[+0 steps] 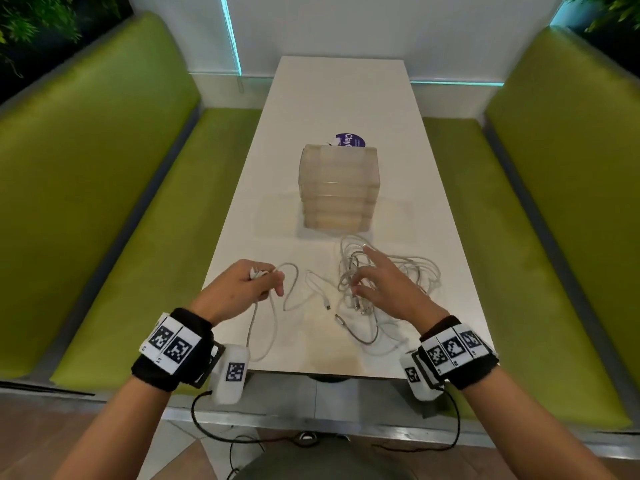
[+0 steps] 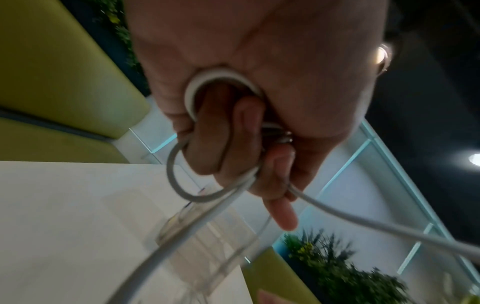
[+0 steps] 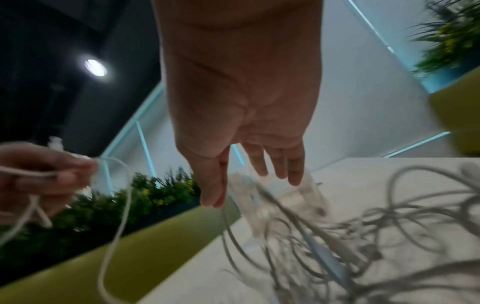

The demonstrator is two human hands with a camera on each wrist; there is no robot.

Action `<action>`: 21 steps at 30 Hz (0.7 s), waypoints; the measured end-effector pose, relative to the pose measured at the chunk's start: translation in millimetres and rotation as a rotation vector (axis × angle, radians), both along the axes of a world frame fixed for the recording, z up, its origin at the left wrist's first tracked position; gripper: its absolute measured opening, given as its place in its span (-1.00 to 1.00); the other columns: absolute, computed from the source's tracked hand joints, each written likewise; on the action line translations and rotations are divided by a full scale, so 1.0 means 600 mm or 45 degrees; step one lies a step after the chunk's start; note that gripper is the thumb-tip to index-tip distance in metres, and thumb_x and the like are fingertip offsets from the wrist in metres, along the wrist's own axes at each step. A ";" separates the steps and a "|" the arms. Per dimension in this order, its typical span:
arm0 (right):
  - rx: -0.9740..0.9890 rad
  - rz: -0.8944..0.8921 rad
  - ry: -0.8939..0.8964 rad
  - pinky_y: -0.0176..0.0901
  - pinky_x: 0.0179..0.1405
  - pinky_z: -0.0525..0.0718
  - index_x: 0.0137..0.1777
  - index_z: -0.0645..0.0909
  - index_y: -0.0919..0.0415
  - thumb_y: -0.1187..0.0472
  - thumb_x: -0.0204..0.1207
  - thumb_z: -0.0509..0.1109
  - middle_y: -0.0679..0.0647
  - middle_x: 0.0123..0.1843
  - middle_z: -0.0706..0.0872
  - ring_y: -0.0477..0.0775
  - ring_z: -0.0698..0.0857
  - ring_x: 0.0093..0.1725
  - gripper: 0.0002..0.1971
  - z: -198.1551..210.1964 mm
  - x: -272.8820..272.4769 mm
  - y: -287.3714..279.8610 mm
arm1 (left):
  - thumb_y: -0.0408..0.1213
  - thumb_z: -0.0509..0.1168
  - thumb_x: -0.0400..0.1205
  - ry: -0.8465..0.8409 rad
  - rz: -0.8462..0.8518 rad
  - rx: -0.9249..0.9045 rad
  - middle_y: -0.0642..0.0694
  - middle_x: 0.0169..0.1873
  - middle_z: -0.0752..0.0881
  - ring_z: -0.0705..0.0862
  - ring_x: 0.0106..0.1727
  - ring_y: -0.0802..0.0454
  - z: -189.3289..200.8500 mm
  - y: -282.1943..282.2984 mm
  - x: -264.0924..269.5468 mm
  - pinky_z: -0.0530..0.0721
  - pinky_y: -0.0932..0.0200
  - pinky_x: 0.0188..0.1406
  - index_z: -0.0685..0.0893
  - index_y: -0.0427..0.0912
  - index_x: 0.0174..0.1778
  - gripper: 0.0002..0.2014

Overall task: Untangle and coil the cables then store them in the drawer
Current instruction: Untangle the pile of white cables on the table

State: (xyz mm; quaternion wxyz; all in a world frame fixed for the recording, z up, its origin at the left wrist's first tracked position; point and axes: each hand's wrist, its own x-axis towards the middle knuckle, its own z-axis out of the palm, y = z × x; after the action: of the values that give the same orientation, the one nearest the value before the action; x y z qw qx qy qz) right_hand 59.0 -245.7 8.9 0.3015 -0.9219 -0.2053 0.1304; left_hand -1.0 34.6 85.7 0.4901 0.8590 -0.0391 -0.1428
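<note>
My left hand (image 1: 247,284) (image 2: 249,131) grips a white cable (image 1: 273,306) (image 2: 182,230) in a small loop inside the curled fingers; its loose length trails down to the table's near edge. A tangled heap of white cables (image 1: 388,271) (image 3: 363,226) lies on the white table (image 1: 339,98) at the right. My right hand (image 1: 384,282) (image 3: 249,170) hovers over that heap with straight, spread fingers and holds nothing. A translucent drawer unit (image 1: 338,188) stands behind the cables, its drawers pushed in. My left hand (image 3: 39,176) with its cable also shows in the right wrist view.
Green padded benches (image 1: 104,202) (image 1: 554,220) run along both sides of the narrow table. A purple round sticker (image 1: 350,140) lies behind the drawer unit. Loose connector ends (image 1: 327,306) rest between my hands. Plants (image 3: 145,195) stand behind the benches.
</note>
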 end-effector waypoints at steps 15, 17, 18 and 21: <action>0.626 0.339 0.735 -0.07 -0.16 0.79 0.42 0.44 0.22 0.36 0.68 0.19 0.28 -0.09 0.78 0.17 0.80 -0.19 -0.67 0.126 -0.116 0.078 | -0.01 0.32 0.61 0.137 -0.379 0.063 0.07 -0.43 0.65 0.56 -0.37 0.19 0.015 -0.036 -0.042 0.50 0.32 -0.30 0.73 -0.03 -0.22 -0.79; 0.690 0.333 0.829 -0.07 -0.19 0.80 0.53 0.32 0.15 0.39 0.69 0.17 0.34 -0.05 0.76 0.21 0.79 -0.21 -0.57 0.130 -0.113 0.076 | 0.13 0.38 0.52 0.103 -0.262 -0.031 0.03 -0.36 0.64 0.55 -0.33 0.13 0.011 -0.033 -0.039 0.53 0.27 -0.27 0.72 -0.02 -0.18 -0.73; 0.671 0.333 0.845 -0.07 -0.18 0.80 0.56 0.28 0.12 0.39 0.69 0.17 0.35 -0.03 0.76 0.21 0.80 -0.19 -0.54 0.125 -0.111 0.075 | 0.20 0.39 0.47 0.073 -0.223 -0.059 0.05 -0.33 0.63 0.54 -0.33 0.16 0.009 -0.032 -0.038 0.54 0.25 -0.27 0.70 0.00 -0.15 -0.68; 0.493 0.321 0.842 -0.07 -0.08 0.80 0.51 0.38 0.19 0.44 0.70 0.08 0.39 0.06 0.76 0.20 0.79 -0.08 -0.59 0.087 -0.108 0.072 | 0.17 0.36 0.51 -0.018 -0.104 -0.068 0.04 -0.13 0.59 0.53 -0.39 0.34 0.003 -0.035 -0.034 0.60 0.37 -0.29 0.62 -0.02 0.03 -0.64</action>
State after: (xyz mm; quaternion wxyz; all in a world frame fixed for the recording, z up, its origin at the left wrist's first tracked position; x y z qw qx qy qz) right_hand -6.1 -202.6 60.9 0.5010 -0.7241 -0.2294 0.4148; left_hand -21.4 13.5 87.8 0.5065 0.8442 -0.0815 -0.1555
